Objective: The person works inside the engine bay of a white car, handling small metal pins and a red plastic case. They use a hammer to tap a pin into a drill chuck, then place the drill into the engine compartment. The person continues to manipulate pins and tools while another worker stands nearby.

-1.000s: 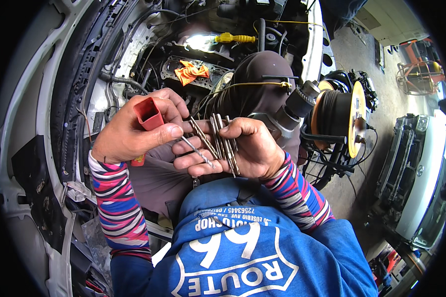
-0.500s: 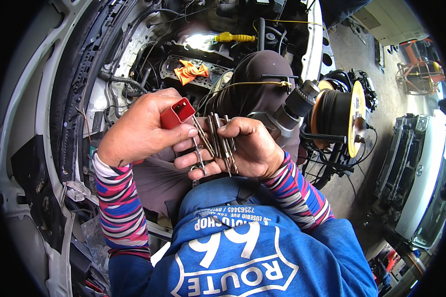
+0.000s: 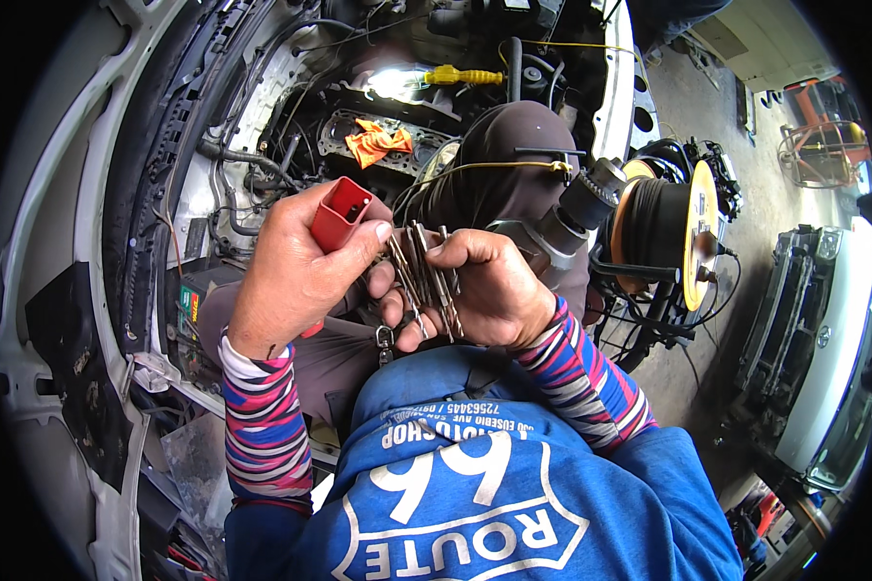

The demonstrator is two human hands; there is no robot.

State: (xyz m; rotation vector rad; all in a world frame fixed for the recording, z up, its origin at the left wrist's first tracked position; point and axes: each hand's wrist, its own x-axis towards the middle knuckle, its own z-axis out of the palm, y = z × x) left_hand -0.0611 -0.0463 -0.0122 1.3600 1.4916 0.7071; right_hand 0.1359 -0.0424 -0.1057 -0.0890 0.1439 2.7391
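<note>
Several slender silvery metal drill bits sit clamped in the bare right hand, while the left hand grips a red, square-mouthed plastic tube.

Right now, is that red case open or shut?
Open: the red case in the left hand shows an uncovered, hollow end facing the camera. How full it is, I cannot tell.

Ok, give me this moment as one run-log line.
left hand: holds red case | right hand: holds drill bits | beyond: orange rag, lit lamp
</note>
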